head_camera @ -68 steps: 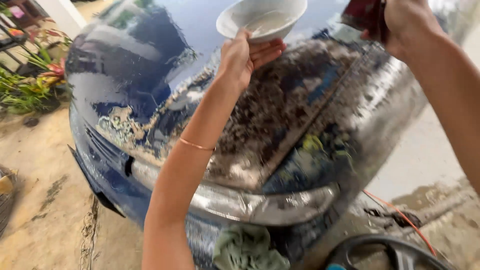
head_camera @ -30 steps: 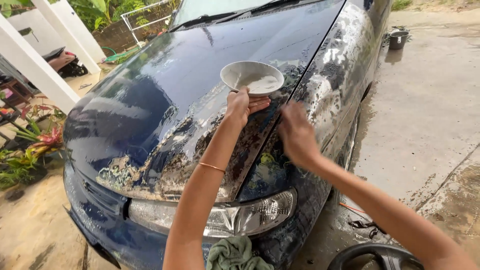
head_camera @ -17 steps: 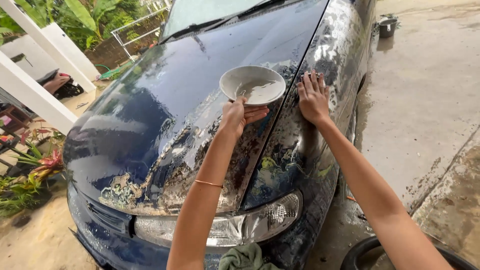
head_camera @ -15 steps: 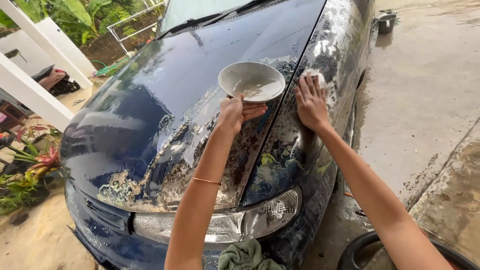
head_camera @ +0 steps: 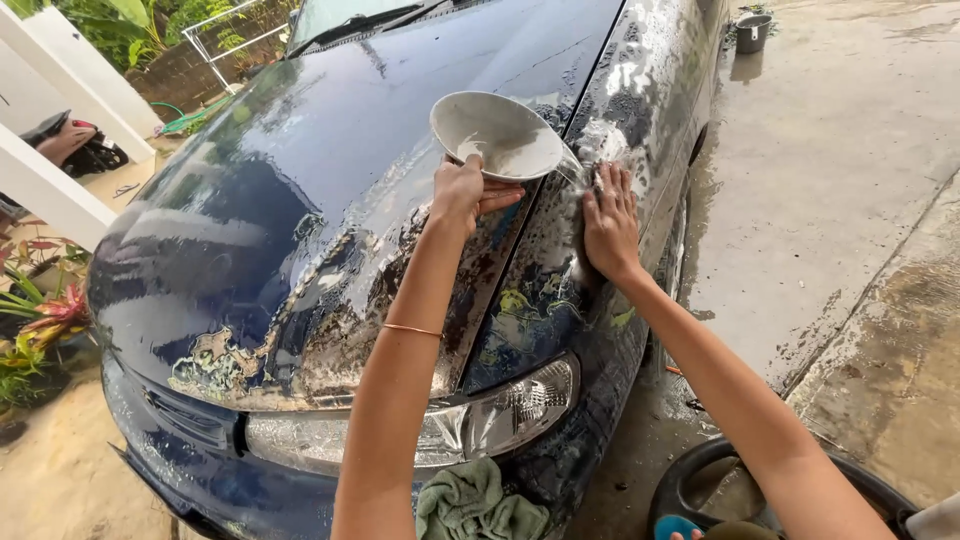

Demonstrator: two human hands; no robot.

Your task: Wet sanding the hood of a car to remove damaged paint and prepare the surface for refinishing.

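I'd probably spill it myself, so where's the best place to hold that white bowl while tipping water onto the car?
Grip the bowl at its near rim, coming from below on the hood side, as the left hand does. Its wide, shallow shape tilts toward the fender, so the far lip stays free to pour.

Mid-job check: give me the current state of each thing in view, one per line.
Bowl: tilted, water pouring over its right edge.
Left hand: gripping the bowl's near rim.
Right hand: flat on the fender, fingers spread.
Car hood: shut, wet, paint peeling near the front.
Green cloth: crumpled below the headlight.
Headlight: unlit.
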